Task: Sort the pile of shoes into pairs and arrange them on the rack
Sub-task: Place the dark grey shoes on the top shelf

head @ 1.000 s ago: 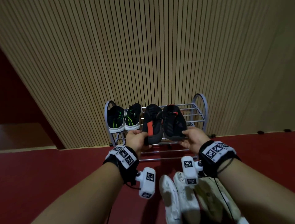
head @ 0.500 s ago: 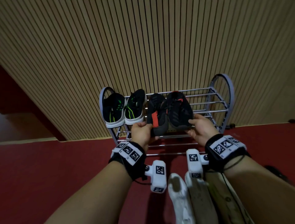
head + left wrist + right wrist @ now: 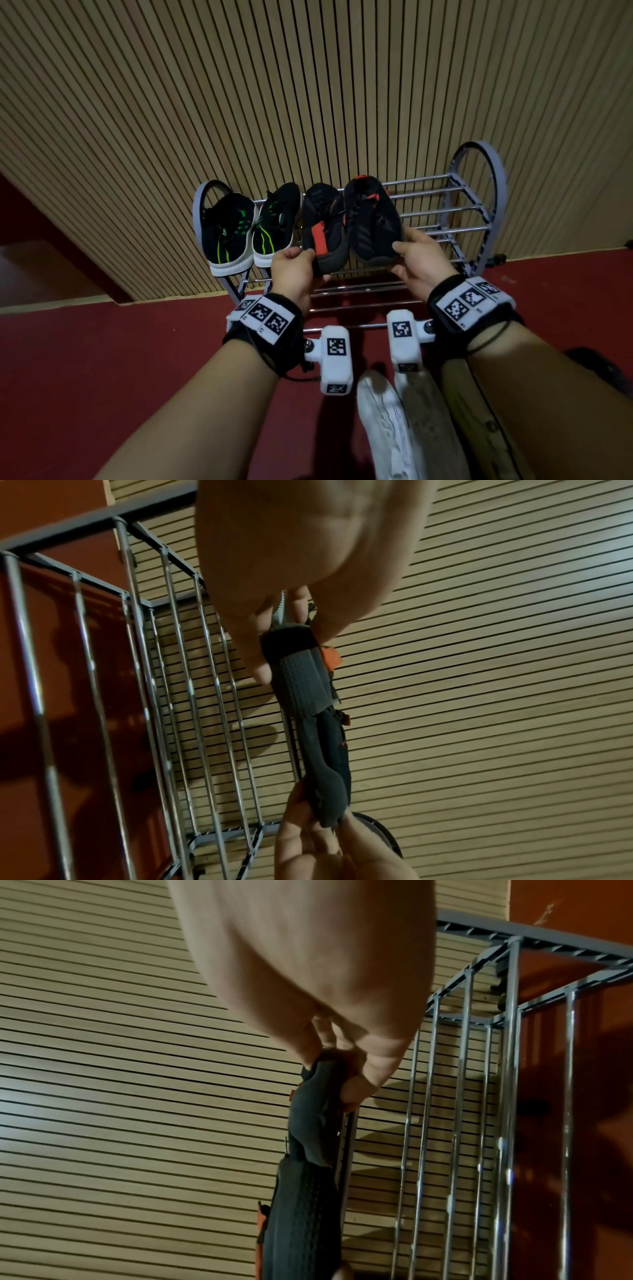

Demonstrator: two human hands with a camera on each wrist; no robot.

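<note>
Both hands busy at the top shelf of the rack (image 3: 479,192). Left hand (image 3: 294,270) pinches the heel end of the black shoe with the red stripe (image 3: 325,229), thumb on top, fingers under the sole. Right hand (image 3: 416,263) grips the heel of its mate (image 3: 371,222) the same way.

Held by the heels probably so the toes go in first toward the slatted wall (image 3: 308,85) and both land together, side by side. Soles look close to the bars; can't tell if they're resting yet.

The black-and-green pair (image 3: 250,229) already sits at the shelf's left end, toes to the wall, so this pair slots just beside it, right end free.

White shoes (image 3: 380,421) on the red floor (image 3: 102,359) near the arms, apparently unsorted. Lower shelves show only bars.
</note>
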